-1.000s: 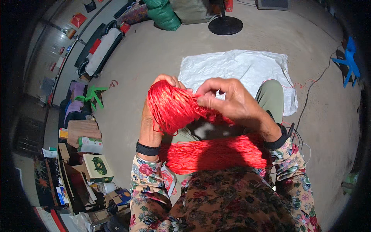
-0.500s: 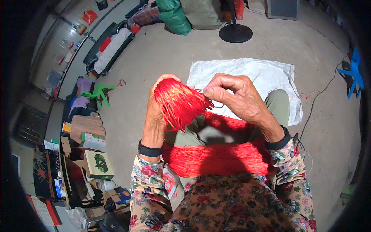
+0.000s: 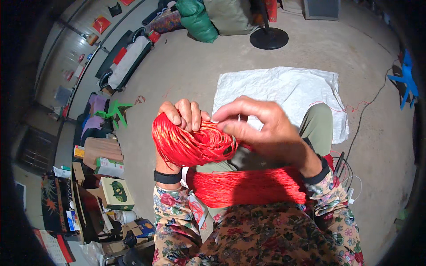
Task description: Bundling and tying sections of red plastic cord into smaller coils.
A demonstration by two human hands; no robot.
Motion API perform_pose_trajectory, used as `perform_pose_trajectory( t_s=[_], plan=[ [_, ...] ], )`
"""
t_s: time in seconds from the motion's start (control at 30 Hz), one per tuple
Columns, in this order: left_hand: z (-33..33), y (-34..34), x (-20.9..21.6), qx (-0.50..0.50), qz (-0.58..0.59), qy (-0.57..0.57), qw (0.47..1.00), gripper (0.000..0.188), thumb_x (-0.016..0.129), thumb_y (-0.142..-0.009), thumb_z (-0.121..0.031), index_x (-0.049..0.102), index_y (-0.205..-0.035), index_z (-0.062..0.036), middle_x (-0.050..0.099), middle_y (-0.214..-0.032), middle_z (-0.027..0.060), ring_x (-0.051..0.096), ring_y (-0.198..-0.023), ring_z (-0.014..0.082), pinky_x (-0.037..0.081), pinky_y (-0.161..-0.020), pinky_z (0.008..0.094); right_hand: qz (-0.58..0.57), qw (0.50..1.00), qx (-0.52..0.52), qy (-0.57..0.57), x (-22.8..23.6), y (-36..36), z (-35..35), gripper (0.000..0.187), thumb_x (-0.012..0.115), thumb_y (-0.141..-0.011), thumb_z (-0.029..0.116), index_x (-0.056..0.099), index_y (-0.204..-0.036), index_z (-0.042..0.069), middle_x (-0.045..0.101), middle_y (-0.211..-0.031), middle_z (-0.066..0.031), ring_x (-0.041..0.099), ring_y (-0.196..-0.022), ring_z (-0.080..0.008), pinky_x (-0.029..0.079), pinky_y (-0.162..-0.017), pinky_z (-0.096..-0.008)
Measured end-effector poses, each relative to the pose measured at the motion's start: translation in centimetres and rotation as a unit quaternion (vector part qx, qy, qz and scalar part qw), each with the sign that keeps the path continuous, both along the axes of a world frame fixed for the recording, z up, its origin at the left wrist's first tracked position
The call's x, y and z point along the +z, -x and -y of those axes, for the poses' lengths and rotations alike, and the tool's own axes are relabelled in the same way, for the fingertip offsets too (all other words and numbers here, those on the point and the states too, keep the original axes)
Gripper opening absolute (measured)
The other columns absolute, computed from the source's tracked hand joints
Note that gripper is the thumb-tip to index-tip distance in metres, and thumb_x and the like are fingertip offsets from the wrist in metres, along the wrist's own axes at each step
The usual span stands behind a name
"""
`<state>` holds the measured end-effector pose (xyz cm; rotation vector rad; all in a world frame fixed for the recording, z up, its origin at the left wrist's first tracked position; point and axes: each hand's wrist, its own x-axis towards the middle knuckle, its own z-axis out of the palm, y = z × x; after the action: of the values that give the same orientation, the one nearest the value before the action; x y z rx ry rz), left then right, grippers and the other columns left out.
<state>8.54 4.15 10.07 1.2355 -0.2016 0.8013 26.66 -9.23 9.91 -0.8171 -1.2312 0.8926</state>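
Note:
A thick hank of shiny red cord [image 3: 188, 144] is gripped in my left hand [image 3: 188, 114], whose fingers curl over its top. Its looped end faces right. My right hand [image 3: 270, 128] is at that end, thumb and forefinger drawn together against the strands. The exact strand in that pinch is hard to make out. Across my lap lies a second, wider bundle of red cord [image 3: 213, 186], partly in shadow. My knee [image 3: 319, 122], in green trousers, shows beyond the right hand.
A white woven sheet [image 3: 279, 82] lies on the concrete floor ahead. Farther off are a round black stand base [image 3: 269, 38] and stuffed sacks [image 3: 199, 22]. Boxes [image 3: 116, 193] crowd the left side. A blue stool [image 3: 404, 80] and a cable [image 3: 370, 99] are at right.
My left hand has turned the hank so its loops face right, and its fingers now lie over the top. The right hand has shifted slightly left and down, staying at the loop end.

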Motion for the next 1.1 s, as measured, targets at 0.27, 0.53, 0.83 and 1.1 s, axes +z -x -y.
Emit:
perform_pose_trajectory(
  t_s=[0.27, 0.53, 0.83, 1.1],
  plan=[
    [-0.7, -0.7, 0.4, 0.037, 0.031, -0.047, 0.998, 0.01, 0.056, -0.094, -0.015, 0.049, -0.088, -0.0105, 0.042, -0.069, 0.0027, 0.047, -0.068, 0.018, 0.049, -0.087, 0.0427, 0.361, 0.881, -0.247, -0.181, 0.1, 8.5, 2.7, 0.039, 0.06, -0.081, 0.02, 0.063, -0.112, -0.003, 0.063, -0.103, -0.0098, 0.056, -0.098, -0.0223, 0.042, -0.084, -0.0401],
    [-1.3, -0.5, 1.0, 0.022, 0.117, 0.053, 0.992, 0.007, 0.057, -0.093, -0.004, 0.053, -0.098, -0.0088, 0.05, -0.074, 0.004, 0.051, -0.073, 0.0179, 0.049, -0.095, 0.0428, 0.341, 0.899, -0.222, -0.161, 1.2, 9.3, 2.6, 0.034, 0.06, -0.08, 0.021, 0.068, -0.108, 0.004, 0.064, -0.109, -0.0069, 0.055, -0.102, -0.0195, 0.04, -0.09, -0.0399],
    [0.3, 0.1, 1.8, -0.019, 0.159, 0.069, 0.985, 0.008, 0.057, -0.093, -0.003, 0.057, -0.096, -0.01, 0.05, -0.074, 0.0044, 0.052, -0.074, 0.019, 0.048, -0.095, 0.0439, 0.273, 0.923, -0.186, -0.197, 0.5, 5.1, 3.2, 0.031, 0.073, -0.07, 0.013, 0.068, -0.1, 0.005, 0.063, -0.091, -0.0029, 0.059, -0.081, -0.0186, 0.043, -0.074, -0.0395],
    [0.4, 0.6, 2.1, -0.016, 0.157, 0.062, 0.985, 0.006, 0.054, -0.094, -0.004, 0.056, -0.091, -0.009, 0.049, -0.071, 0.0047, 0.051, -0.071, 0.0186, 0.047, -0.091, 0.0412, 0.23, 0.944, -0.16, -0.174, 1.5, 4.1, 2.7, 0.041, 0.074, -0.071, 0.004, 0.063, -0.111, 0.003, 0.059, -0.072, -0.0044, 0.059, -0.063, -0.0221, 0.044, -0.063, -0.0374]
  ],
)
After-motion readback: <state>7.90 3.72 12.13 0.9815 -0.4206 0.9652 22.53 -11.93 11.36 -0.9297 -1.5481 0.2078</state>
